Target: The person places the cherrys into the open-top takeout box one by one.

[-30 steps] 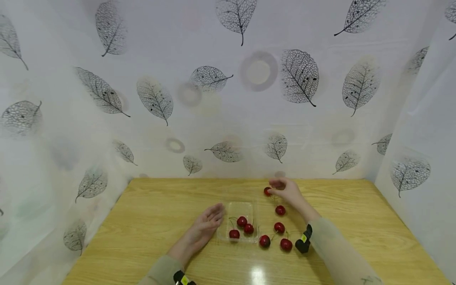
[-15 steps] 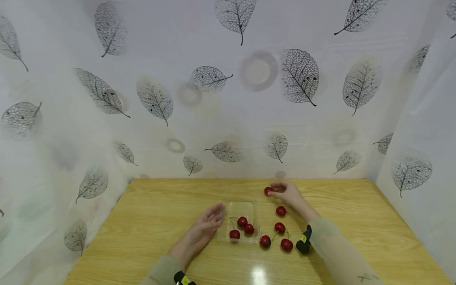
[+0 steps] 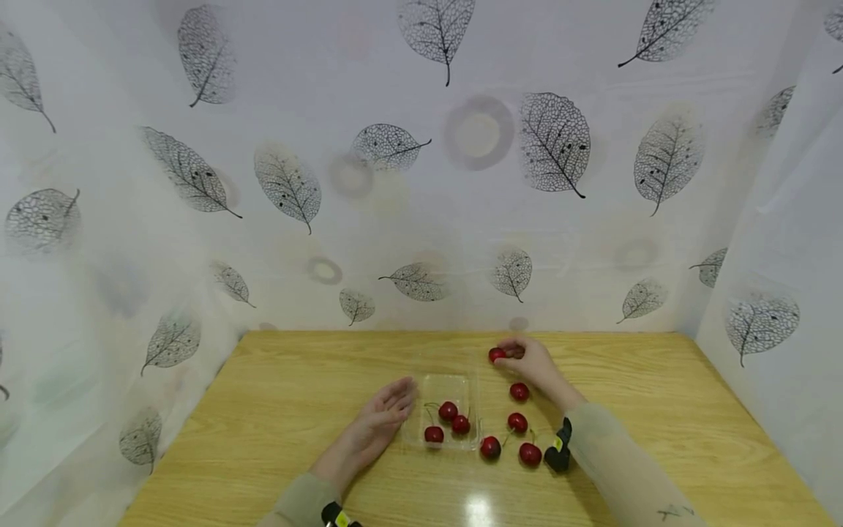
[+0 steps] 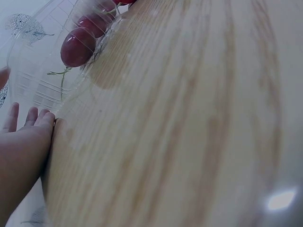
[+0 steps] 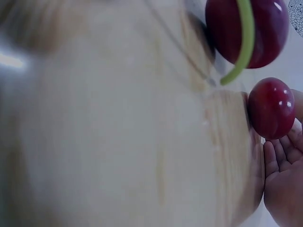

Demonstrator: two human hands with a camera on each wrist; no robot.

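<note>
In the head view my right hand (image 3: 530, 364) reaches to the far side of the table and pinches a red cherry (image 3: 497, 354) between thumb and fingers. The right wrist view shows this hand (image 5: 286, 184) partly hidden behind a nearer cherry (image 5: 271, 109). My left hand (image 3: 378, 417) lies at the left side of a clear plastic box (image 3: 445, 380), fingers extended, fingertips at its wall. A few cherries (image 3: 448, 410) lie inside the box, one with a stem. The left wrist view shows the left hand's fingers (image 4: 45, 118) by the clear wall.
Right of the box, loose cherries lie on the wooden table (image 3: 296, 388): one dark red cherry (image 3: 490, 447) close to the box corner, another cherry (image 3: 530, 454) near my right wrist, and more towards the right hand. A leaf-patterned sheet (image 3: 421, 219) stands behind the table.
My right hand's fingers have drawn in around the far cherry, which has barely shifted. The left hand, the box and the other cherries look the same.
</note>
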